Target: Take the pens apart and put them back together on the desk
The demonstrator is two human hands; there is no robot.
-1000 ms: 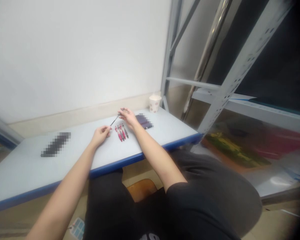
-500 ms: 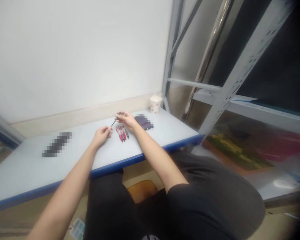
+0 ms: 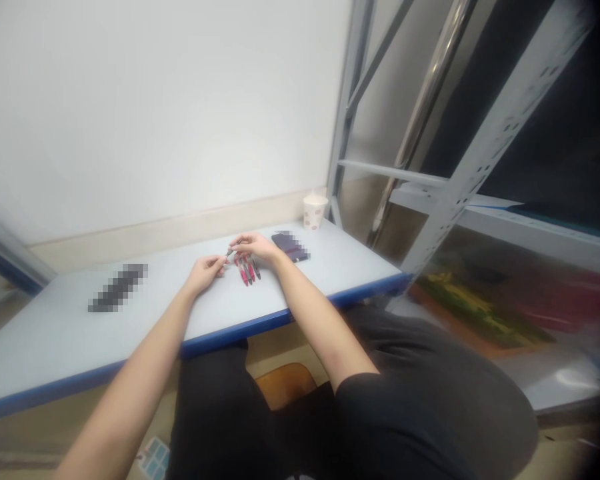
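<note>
My left hand (image 3: 209, 273) is closed in a pinch around the lower end of a thin dark pen (image 3: 229, 253). At the pen's upper end, the bent fingers of my right hand (image 3: 254, 247) are closed on it, partly hiding it. Just below my right hand, several pens (image 3: 248, 272) with red and black bodies lie side by side on the white table (image 3: 220, 313). The right hand covers their far ends.
A spotted paper cup (image 3: 314, 212) stands at the table's back right corner. Nearer is a dark flat item (image 3: 291, 247), blurred out in part. Another blurred dark object (image 3: 118, 288) lies at left. A metal shelf frame (image 3: 460, 193) rises on the right.
My right hand has lowered slightly toward the left hand and the pens on the table, and less of the held pen shows. The view has shifted a little.
</note>
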